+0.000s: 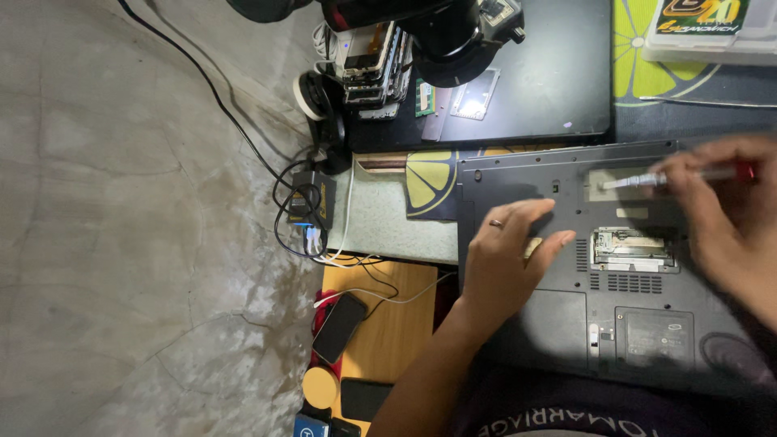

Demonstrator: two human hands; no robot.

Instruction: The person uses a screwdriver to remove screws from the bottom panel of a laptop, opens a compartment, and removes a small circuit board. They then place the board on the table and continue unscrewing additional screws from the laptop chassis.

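Observation:
A dark grey laptop [566,324] lies upside down in front of me, one small bay in its underside open with metal parts showing [631,247]. My left hand [506,259] rests flat on the laptop's base, fingers spread, a ring on one finger. My right hand [720,210] grips a screwdriver [647,180] with a red handle and silver shaft. Its tip points left at a spot near the laptop's far edge. The right hand is blurred.
A second dark laptop or panel [534,81] lies beyond, with stacked circuit boards [368,61] and a black round object beside it. Cables and a small adapter [312,198] trail at left. A phone [338,326] rests on a wooden board. A white box [712,28] sits top right.

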